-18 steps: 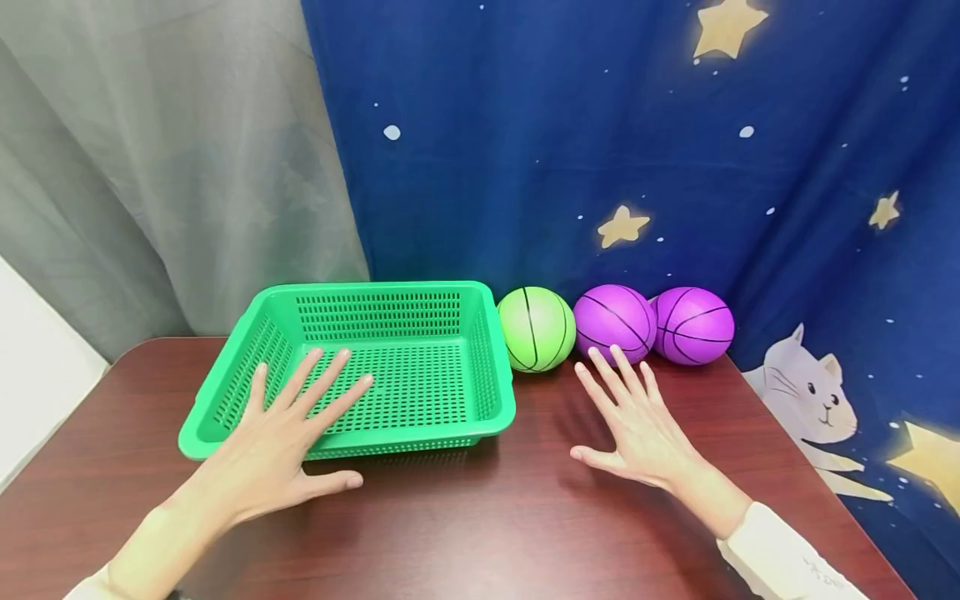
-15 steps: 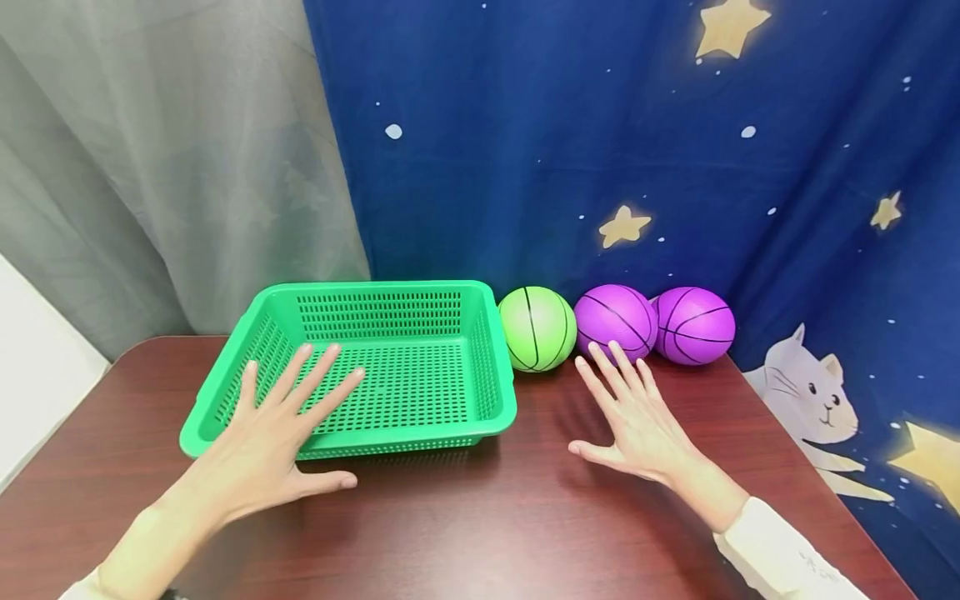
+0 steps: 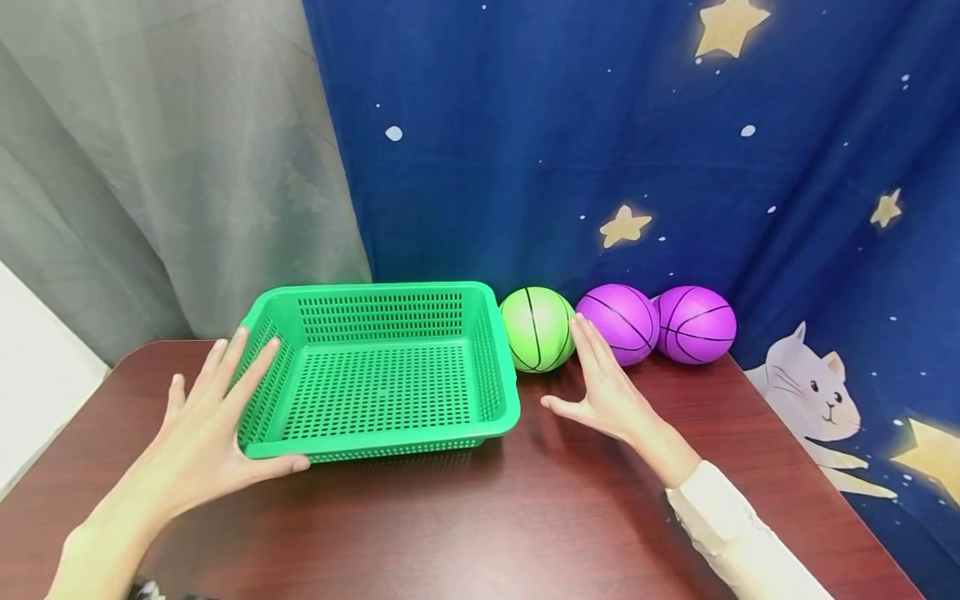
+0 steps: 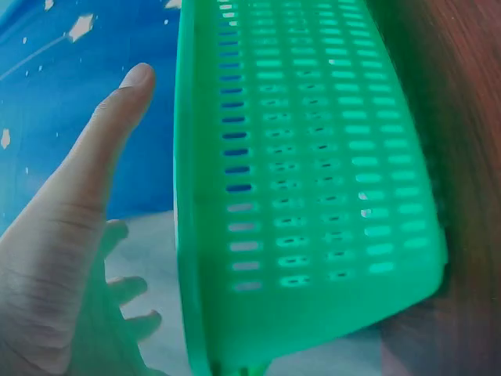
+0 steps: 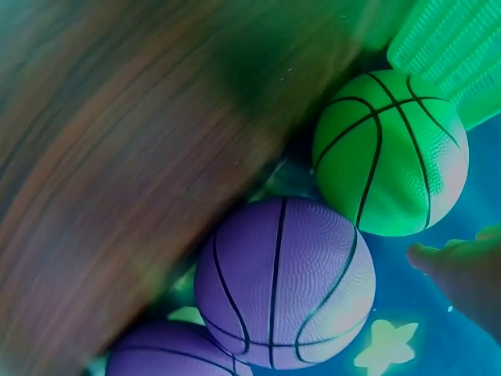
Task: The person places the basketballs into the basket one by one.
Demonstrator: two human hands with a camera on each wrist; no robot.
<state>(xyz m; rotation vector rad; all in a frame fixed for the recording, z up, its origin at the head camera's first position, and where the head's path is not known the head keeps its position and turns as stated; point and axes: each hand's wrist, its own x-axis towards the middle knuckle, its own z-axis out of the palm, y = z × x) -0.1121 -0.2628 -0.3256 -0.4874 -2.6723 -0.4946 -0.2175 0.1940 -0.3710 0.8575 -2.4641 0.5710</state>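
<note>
A green plastic basket (image 3: pixel 382 392) with slotted walls sits on the table. Over its near left corner my left hand (image 3: pixel 198 437) spreads its fingers, thumb out to the right; whether it touches the rim I cannot tell. In the left wrist view the thumb (image 4: pixel 102 149) appears apart from the basket wall (image 4: pixel 313 188). A light green ball (image 3: pixel 537 329) with black basketball lines stands against the basket's right end. Two purple balls, a middle one (image 3: pixel 618 321) and a right one (image 3: pixel 696 325), continue the row. My right hand (image 3: pixel 611 396), fingers extended, hovers in front of the green and middle purple balls.
The brown wooden table (image 3: pixel 450 525) carries everything. Behind it hang a grey curtain (image 3: pixel 172 167) and a blue curtain (image 3: pixel 487 167) with stars and a white cat print. A white surface (image 3: pixel 37 375) borders the table's left side.
My left hand has moved left, from over the basket's inside to its left corner. The right hand has shifted left and slightly forward towards the green ball, its fingers closer together.
</note>
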